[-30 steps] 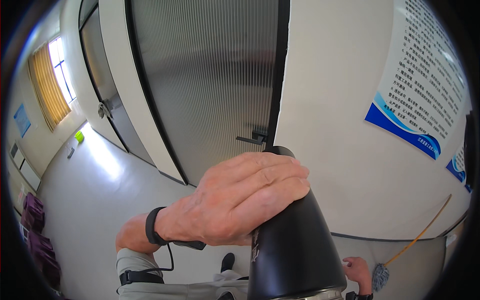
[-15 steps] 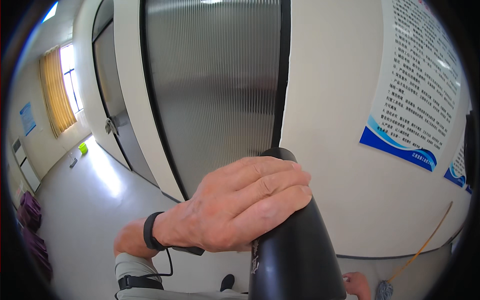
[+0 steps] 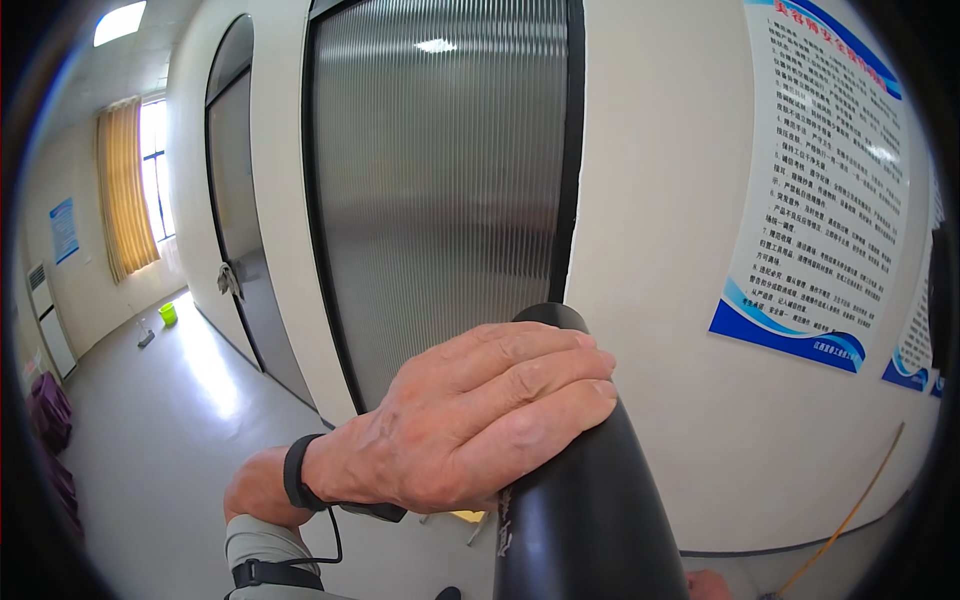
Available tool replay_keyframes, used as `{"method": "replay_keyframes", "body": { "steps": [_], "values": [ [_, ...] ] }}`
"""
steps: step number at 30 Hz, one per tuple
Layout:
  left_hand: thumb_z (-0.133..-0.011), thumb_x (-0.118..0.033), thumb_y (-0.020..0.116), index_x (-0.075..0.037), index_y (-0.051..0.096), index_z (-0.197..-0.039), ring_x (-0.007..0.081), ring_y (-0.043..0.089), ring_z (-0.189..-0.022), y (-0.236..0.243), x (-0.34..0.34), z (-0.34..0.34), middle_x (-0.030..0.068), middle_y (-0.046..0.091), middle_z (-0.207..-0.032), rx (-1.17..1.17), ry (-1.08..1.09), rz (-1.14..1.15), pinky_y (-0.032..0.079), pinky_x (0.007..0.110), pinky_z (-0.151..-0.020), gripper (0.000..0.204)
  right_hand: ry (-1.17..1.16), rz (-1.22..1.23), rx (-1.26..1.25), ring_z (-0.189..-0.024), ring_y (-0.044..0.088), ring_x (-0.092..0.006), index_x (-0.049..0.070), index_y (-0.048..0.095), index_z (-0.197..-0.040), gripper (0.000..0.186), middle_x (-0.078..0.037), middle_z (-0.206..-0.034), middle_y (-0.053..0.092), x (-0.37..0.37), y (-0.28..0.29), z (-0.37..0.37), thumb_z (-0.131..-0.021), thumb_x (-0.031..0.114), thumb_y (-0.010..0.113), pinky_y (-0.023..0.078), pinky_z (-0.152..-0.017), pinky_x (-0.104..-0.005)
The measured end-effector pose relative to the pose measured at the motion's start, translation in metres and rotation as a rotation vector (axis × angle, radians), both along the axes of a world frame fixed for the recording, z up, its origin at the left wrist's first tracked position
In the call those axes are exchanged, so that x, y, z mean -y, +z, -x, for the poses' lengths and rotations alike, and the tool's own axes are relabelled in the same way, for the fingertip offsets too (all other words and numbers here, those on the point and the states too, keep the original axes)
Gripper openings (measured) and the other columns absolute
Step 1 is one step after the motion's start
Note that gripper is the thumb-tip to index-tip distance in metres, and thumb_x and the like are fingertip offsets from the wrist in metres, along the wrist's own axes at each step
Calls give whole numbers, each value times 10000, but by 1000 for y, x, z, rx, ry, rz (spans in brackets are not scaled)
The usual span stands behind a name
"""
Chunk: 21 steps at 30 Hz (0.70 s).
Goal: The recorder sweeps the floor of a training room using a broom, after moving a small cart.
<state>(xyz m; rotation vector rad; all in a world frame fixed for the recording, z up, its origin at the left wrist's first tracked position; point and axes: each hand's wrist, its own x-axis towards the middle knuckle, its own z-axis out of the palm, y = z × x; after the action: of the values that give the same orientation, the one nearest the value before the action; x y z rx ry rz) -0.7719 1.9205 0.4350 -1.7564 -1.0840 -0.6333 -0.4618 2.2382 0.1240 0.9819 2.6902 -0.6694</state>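
My left hand (image 3: pixel 480 420), with a black band on its wrist, lies closed over the upper part of a black cylinder (image 3: pixel 590 530) in front of me. Its fingers curl across the cylinder's far side, and the thumb is hidden. Smooth and dark, the cylinder has a small pale marking near its left edge, and its lower end runs out of the picture. What kind of thing it is cannot be made out. Only a small part of my right hand (image 3: pixel 708 586) shows at the bottom edge, close to the cylinder's right side; its fingers are hidden.
A ribbed glass panel (image 3: pixel 440 180) in a black frame stands ahead. On the right wall hangs a printed poster (image 3: pixel 815 200), with a mop handle (image 3: pixel 850 510) leaning below. A dark door (image 3: pixel 235 200), a green bucket (image 3: pixel 167 315) and purple covered items (image 3: pixel 50 415) are to the left.
My view has tilted up, so the poster, panel and mop sit differently in the picture. The left hand keeps its hold on the cylinder. Less of my right hand shows.
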Motion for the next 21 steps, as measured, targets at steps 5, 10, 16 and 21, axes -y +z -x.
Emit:
{"method": "replay_keyframes", "body": {
  "steps": [5,10,16,21],
  "values": [
    [-787,-66,640,40,570,-984,327,658,-905,8,1,0,196,653,-997,-37,-10,-41,550,401,-780,235,1,25,7,-1066,566,-367,61,640,-1118,502,-208,-1216,565,-2,-4,0,-776,429,641,450,-925,-412],
    [-797,-55,613,45,565,-993,336,653,-916,19,3,-7,202,650,-1009,-58,-22,-43,549,409,-787,225,-14,75,19,-939,619,-350,45,630,-1133,519,-205,-1245,547,-5,-8,-7,-773,419,633,513,-796,-403],
    [-801,-48,603,46,561,-1002,337,650,-923,26,9,-23,204,647,-1015,-74,-29,-58,548,412,-789,225,-41,101,18,-834,643,-324,36,637,-1119,498,-216,-1183,582,-2,-11,-14,-764,386,628,537,-688,-392],
    [-804,-49,603,45,558,-1008,337,649,-928,32,9,-22,202,646,-1022,-113,-24,-69,549,413,-788,229,75,-40,20,-896,636,-322,75,649,-1114,447,-216,-1147,602,-14,-28,-13,-774,364,618,518,-769,-414]
  ]
}}
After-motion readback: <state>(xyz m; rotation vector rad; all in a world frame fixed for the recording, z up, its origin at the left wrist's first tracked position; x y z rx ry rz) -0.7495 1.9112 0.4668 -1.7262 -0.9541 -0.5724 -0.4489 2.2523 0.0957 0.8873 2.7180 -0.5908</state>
